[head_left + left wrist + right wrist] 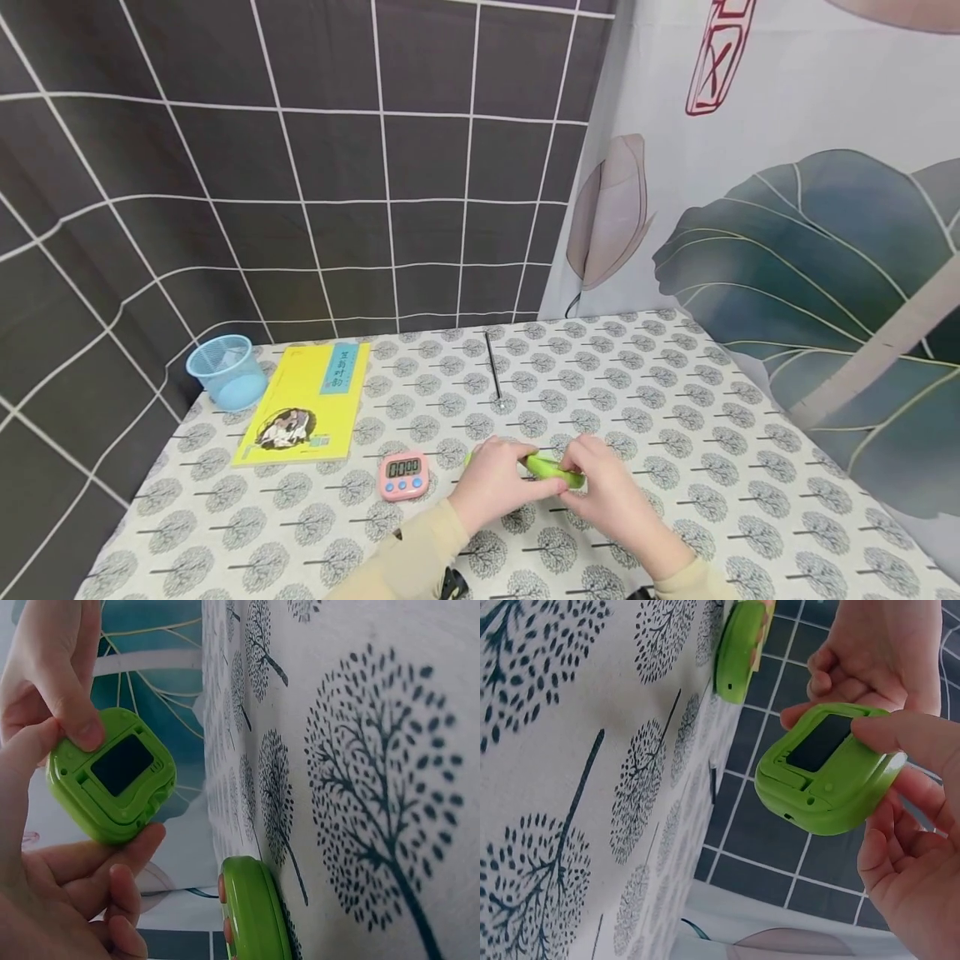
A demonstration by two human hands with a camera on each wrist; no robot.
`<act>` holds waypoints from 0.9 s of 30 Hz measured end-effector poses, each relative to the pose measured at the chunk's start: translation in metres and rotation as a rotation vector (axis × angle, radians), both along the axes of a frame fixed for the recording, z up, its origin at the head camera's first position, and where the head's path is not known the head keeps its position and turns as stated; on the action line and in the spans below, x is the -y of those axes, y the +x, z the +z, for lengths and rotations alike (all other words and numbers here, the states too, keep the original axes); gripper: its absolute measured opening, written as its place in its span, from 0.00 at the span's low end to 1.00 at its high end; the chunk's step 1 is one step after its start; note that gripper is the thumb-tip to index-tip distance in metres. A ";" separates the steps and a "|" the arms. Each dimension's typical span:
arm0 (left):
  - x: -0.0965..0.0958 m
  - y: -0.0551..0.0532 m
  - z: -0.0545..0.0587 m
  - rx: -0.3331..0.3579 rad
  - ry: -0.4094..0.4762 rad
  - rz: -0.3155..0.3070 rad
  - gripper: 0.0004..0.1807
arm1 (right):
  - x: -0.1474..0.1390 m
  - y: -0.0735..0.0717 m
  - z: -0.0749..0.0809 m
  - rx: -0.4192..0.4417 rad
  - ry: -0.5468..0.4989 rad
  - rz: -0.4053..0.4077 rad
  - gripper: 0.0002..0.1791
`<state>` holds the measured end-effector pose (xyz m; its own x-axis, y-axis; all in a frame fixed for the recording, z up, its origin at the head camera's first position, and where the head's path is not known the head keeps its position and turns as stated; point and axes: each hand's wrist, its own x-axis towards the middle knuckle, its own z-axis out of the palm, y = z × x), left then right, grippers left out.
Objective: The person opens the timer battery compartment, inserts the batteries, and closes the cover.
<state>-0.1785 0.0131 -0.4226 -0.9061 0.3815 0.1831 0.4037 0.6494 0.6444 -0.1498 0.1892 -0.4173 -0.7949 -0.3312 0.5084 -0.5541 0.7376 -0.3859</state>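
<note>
Both hands hold a green digital timer (pixel 551 469) just above the patterned cloth. Its back faces the wrist cameras, with a dark rectangle (pixel 821 742) set into the case. My left hand (pixel 495 483) grips one edge between thumb and fingers (pixel 97 874). From the other side my right hand (pixel 609 496) pinches it, thumb lying on the back near the dark rectangle. A second green timer (pixel 255 911) with reddish buttons rests on the cloth beside the left hand. In the head view, that hand hides most of it.
A pink timer (pixel 403 477) reading 00:00 lies left of the hands. Farther left are a yellow book (pixel 307 400) and a light blue mesh basket (pixel 227 375). A thin dark rod (pixel 492 367) lies beyond the hands, with a dark gridded curtain (pixel 337 167) behind the table.
</note>
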 end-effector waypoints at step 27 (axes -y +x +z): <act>-0.008 -0.001 -0.010 0.016 0.030 0.026 0.37 | -0.057 -0.026 -0.005 0.753 -0.227 0.228 0.42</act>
<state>-0.1791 0.0208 -0.4330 -0.9184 0.3524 0.1799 0.3767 0.6397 0.6700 -0.1755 0.2465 -0.4226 -0.8756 -0.4793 -0.0605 -0.2142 0.4974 -0.8407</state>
